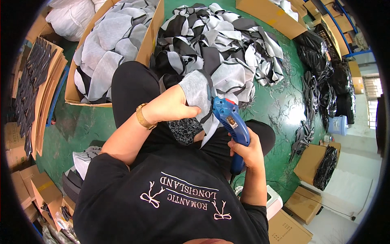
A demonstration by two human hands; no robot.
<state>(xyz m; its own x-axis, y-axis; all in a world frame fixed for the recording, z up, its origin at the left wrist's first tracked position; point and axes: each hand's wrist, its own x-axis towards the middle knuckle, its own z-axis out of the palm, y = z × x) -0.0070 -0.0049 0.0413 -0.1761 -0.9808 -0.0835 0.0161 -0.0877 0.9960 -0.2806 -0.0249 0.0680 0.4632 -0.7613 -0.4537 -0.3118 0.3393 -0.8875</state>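
Note:
My left hand, with a gold watch on the wrist, grips a grey fabric piece edged with a dark strip. Its thumb presses on the cloth, and the fingers are hidden behind it. In my right hand is a blue handheld electric cutter with a red part at its head. The cutter's head touches the dark edge of the fabric; its blade is not visible. Between my legs, below the cloth, lie many thin dark and grey trimmings.
Ahead on the green floor is a large heap of grey and black fabric pieces. An open carton of similar pieces stands at my left knee. Loose trimmings litter the floor to the right, near black plastic bags. A white appliance sits by my right elbow.

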